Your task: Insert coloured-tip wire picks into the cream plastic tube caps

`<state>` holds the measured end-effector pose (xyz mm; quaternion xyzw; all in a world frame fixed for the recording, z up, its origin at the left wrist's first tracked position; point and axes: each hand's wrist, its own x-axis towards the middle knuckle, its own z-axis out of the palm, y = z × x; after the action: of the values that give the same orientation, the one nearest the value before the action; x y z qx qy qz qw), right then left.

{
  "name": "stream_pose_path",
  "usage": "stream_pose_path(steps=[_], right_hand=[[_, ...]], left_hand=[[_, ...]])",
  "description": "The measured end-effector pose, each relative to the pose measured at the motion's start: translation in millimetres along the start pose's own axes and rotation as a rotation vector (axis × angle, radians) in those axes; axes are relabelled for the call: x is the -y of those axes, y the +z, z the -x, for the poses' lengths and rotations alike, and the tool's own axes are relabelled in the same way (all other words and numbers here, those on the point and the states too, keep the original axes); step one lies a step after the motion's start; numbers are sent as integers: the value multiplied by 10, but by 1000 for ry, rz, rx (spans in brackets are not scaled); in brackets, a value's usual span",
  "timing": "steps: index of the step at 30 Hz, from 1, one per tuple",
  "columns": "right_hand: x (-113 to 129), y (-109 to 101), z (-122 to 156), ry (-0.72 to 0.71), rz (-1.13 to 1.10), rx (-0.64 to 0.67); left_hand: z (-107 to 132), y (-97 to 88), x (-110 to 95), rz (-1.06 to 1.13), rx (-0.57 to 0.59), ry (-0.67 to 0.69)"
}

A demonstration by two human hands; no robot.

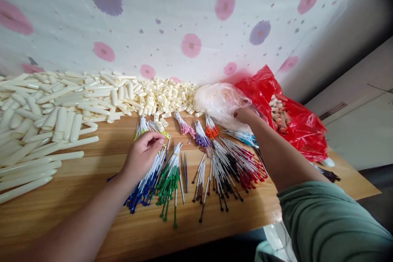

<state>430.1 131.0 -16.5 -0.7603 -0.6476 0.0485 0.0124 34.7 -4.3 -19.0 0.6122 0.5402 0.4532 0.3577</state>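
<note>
My left hand [144,150] hovers above the bundle of blue-tipped thin rods [143,186], with thumb and fingers pinched together. Whatever sits in that pinch is too small to make out; a yellowish tip lies close by. My right hand [242,115] reaches to the clear plastic bag [219,100], and its fingers are hidden at the bag. Green-tipped rods [168,184], tied near the top, lie right of my left hand. Beside them rest metal tweezers [185,168]. Fans of black-tipped rods [225,172] and red-tipped rods [250,168] spread below my right forearm.
Long cream tubes [64,94] are heaped at the left, short slotted cream pieces [166,94] at the back middle. Small pink [186,127], purple [202,137] and orange [211,129] bundles lie mid-table. A red plastic bag [301,131] holds brownish pieces. A flowered sheet [190,20] hangs behind.
</note>
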Motion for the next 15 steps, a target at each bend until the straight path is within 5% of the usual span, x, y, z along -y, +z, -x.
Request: stream_pose_path(steps=[4,11,15], right_hand=[[-34,-73,103,-8,-17,18],[-70,-471,289,12,-160,-268],[120,-513,215,-54,-279,-278]], left_hand=[[0,0,24,-53,39,43],[-24,-13,38,-41,46,34],[-22,-12,63,-61,87,32]])
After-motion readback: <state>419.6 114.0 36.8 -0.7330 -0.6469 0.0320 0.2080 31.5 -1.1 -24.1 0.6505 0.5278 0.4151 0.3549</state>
